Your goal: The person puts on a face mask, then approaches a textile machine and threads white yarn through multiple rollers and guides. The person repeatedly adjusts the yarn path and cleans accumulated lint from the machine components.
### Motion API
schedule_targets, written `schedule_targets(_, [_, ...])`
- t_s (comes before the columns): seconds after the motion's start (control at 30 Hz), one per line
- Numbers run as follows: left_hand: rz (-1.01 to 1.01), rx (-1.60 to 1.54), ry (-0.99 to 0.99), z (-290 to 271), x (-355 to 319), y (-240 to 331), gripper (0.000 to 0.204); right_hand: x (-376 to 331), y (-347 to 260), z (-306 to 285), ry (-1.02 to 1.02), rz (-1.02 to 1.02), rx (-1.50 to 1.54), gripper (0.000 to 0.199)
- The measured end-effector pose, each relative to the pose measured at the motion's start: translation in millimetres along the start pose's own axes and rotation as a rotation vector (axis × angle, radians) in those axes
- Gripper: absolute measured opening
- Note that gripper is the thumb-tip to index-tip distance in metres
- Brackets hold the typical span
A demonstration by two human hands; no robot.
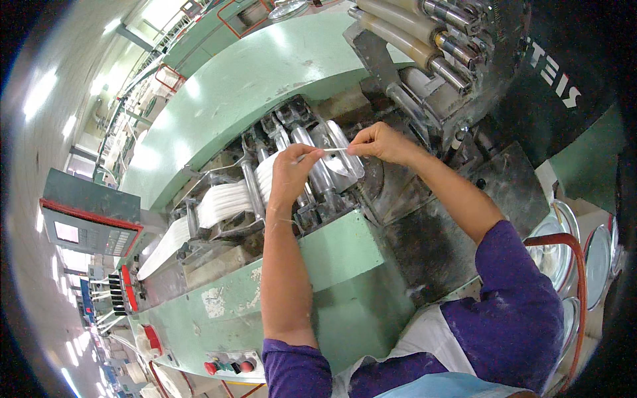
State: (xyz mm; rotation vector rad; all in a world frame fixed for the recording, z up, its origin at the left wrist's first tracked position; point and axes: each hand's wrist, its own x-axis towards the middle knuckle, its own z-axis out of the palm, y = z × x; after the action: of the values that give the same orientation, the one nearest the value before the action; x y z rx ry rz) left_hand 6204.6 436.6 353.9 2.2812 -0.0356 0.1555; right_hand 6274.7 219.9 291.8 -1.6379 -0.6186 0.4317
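A thin white strand of fibre (pixel 335 150) stretches almost level between my two hands. My left hand (pixel 290 174) is closed, pinching its left end, above the metal rollers. The other end sits in the pinched fingers of my right hand (pixel 386 144). Just under the strand is a shiny metal guide plate (pixel 341 166), beside a steel roller (pixel 321 175). A wide band of white fibre slivers (pixel 227 203) lies over the rollers to the left and passes behind my left hand.
Light green machine covers (pixel 219 86) flank the rollers. A raised arm with thick rollers (pixel 411 33) stands at the upper right. Toward the left are a control panel (pixel 93 222) and red push buttons (pixel 247 366). Round metal-rimmed cans (pixel 561 252) and a red rail (pixel 578 285) stand right.
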Motion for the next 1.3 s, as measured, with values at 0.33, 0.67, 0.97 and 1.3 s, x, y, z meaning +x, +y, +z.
schedule_targets(0.33, [-0.046,-0.163,0.035,-1.9,2.5,-7.7,0.025,-13.6,14.3,8.5,0.171,-0.087,-0.046,0.014])
schedule_targets(0.67, [0.139,0.094,0.448,-9.8,9.6,-17.5,0.015,-42.4,57.1,14.5,0.274,0.041,0.178,0.024])
schedule_targets(0.97, [0.402,0.71,0.412,3.2,6.7,3.9,0.01,-74.5,93.8,20.6,0.237,0.105,0.218,0.024])
schedule_targets(1.3, [0.418,0.867,0.298,16.1,7.9,13.9,0.005,-77.9,109.8,24.9,0.203,0.106,0.33,0.015])
